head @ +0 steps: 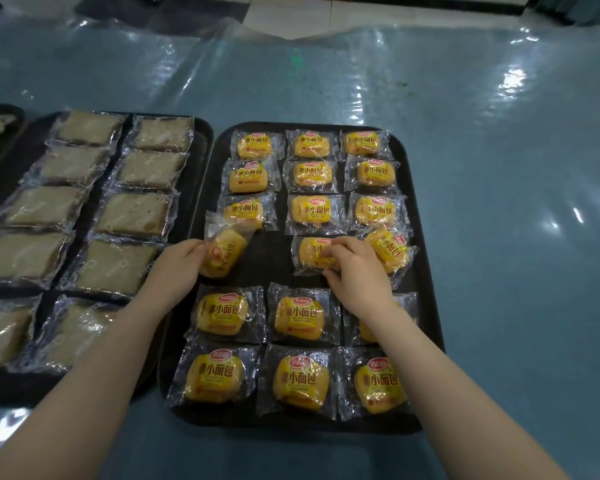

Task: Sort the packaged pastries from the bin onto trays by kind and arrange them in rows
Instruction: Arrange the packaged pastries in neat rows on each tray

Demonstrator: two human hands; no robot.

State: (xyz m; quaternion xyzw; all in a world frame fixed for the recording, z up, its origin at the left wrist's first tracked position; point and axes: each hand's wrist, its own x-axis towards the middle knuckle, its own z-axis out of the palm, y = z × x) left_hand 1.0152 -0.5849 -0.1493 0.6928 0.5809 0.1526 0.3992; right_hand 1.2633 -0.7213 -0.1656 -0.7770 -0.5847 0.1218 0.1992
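Blue tabletop under glossy clear plastic sheeting, strip of tiled floor beyond its far edge. Near the middle, black tray loaded with yellow wrapped buns in three columns, fourth row from its far end unsettled. At that tray's left edge, left hand pinching a tilted bun packet with curled fingers, packet partly overlapping the bun beyond it. Toward the tray's centre, right hand with fingers curled on the middle bun packet, gripping its wrapper; just right of that hand, a skewed bun packet lying askew near the tray's right rim. Left of the black tray, second dark tray carrying brown cake slices in clear wrappers, two columns. Further left, corner of a third tray, barely in view.
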